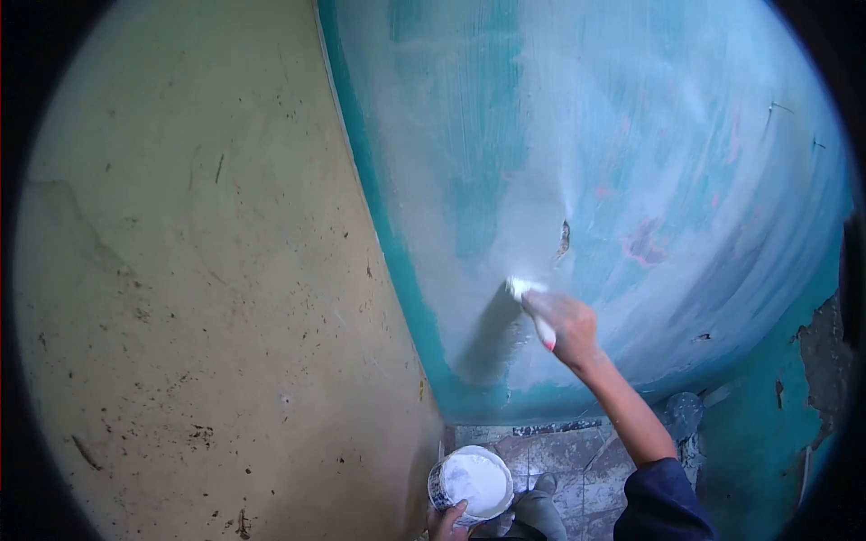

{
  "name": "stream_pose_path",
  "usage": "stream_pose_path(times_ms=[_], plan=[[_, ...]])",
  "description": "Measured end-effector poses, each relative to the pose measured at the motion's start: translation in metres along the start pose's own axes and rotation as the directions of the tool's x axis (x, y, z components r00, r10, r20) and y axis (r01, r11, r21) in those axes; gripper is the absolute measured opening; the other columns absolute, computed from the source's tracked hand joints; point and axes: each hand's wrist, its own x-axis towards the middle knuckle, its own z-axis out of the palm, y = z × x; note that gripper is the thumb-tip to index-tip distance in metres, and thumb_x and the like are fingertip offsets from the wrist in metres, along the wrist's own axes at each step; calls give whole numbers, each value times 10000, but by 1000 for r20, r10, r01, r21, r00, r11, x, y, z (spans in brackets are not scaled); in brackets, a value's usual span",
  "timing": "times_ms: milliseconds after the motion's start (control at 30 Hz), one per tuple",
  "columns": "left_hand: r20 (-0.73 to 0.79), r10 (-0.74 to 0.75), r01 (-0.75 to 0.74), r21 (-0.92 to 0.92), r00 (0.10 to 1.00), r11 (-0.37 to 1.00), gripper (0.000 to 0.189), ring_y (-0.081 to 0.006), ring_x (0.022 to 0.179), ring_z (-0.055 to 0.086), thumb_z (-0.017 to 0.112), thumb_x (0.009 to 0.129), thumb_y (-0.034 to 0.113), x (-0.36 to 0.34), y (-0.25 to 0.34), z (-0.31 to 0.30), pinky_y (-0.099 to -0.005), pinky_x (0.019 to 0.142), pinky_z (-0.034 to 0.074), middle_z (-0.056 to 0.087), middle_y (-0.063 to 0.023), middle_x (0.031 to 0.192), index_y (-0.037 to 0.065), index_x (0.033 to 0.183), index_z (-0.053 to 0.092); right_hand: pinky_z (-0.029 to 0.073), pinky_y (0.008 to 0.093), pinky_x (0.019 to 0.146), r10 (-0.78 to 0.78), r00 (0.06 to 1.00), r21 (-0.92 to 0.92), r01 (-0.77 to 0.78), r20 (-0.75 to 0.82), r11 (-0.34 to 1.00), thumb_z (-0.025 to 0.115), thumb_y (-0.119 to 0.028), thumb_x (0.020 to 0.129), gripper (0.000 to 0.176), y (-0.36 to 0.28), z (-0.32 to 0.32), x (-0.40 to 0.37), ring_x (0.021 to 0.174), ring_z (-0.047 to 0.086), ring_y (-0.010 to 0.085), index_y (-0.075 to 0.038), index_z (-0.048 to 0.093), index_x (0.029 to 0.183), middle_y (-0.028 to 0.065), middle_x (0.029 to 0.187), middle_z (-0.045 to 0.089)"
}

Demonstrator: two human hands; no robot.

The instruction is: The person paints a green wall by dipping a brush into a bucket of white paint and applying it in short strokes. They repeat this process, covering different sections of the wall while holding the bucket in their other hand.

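A brush (545,332) with a white and red handle is in my right hand (566,323), its fingers closed round it. White paint covers the bristles, which are against the teal wall (478,207), where whitish streaks spread over the teal. At the bottom, my left hand (448,521) grips the rim of a round bucket (437,487) of white paint, thumb over the edge. A small chipped hole (565,238) in the wall lies just above and right of the brush.
On the left stands a yellowish wall (216,270) with dark specks, meeting the teal wall at a corner. Below is a paint-spattered tiled floor (586,482) with my foot (546,484) on it. Plaster is broken off at the right (823,361).
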Motion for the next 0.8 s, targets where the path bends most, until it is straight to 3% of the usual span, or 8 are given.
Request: stream_pose_path(times_ms=[67,167,300,367,467,533,667,800], plan=[[335,319,-449,465,887,763,446,-194,1000,577,584,941,196,3,-11,-31,-328,821,505,548,-92,1209,29,1343,488,550,352,781,-34,998,-72,30,-56,997,634,-74,737,403,-4,-40,49,988,664,248,-117,668,1136,61,1118,693],[120,242,-265,250,963,931,451,-195,1041,561,564,941,133,-23,12,45,-309,850,493,519,-95,1253,42,1373,470,553,351,802,-73,988,-167,50,-133,985,635,-81,748,403,-4,-57,72,986,663,253,-105,668,1148,76,1127,688],[329,391,-503,407,859,762,437,-195,1133,517,554,946,105,-24,17,48,-315,924,463,503,-97,1286,39,1371,476,553,331,812,-129,985,-241,99,-110,965,617,-69,785,349,-4,-26,35,1001,659,248,-80,672,1130,83,1132,681],[89,211,-218,77,973,973,417,-181,1193,466,552,952,95,-37,33,77,-306,984,411,492,-89,1299,21,1357,488,555,319,800,-143,989,-280,127,-39,952,609,-56,796,336,-8,-9,8,1001,660,240,-71,671,1125,75,1123,682],[117,291,-309,177,949,935,380,-171,1165,480,572,954,143,-33,32,76,-304,989,396,521,-72,1256,11,1308,528,553,326,772,-102,994,-200,105,26,974,624,-57,773,338,-11,-19,13,968,666,239,-103,679,1103,62,1103,688],[125,311,-327,137,942,935,367,-165,1143,491,575,954,156,-33,33,79,-300,979,398,533,-68,1235,5,1287,542,548,335,751,-46,996,-75,51,73,996,662,-95,743,356,-5,-38,37,929,670,235,-140,683,1095,59,1052,699],[69,247,-248,0,966,969,328,-163,1105,515,566,955,175,-43,47,101,-307,959,414,562,-63,1186,-7,1227,577,540,338,707,21,999,-216,-14,29,976,706,-123,732,385,14,-98,124,892,668,235,-193,682,1110,58,1002,705],[151,327,-336,38,933,941,337,-162,1093,522,583,940,171,-40,45,101,-307,946,424,570,-61,1171,-8,1225,575,549,332,731,-207,959,-303,143,-193,942,704,-83,724,401,9,-145,190,932,662,221,-163,680,1116,39,1060,700]])
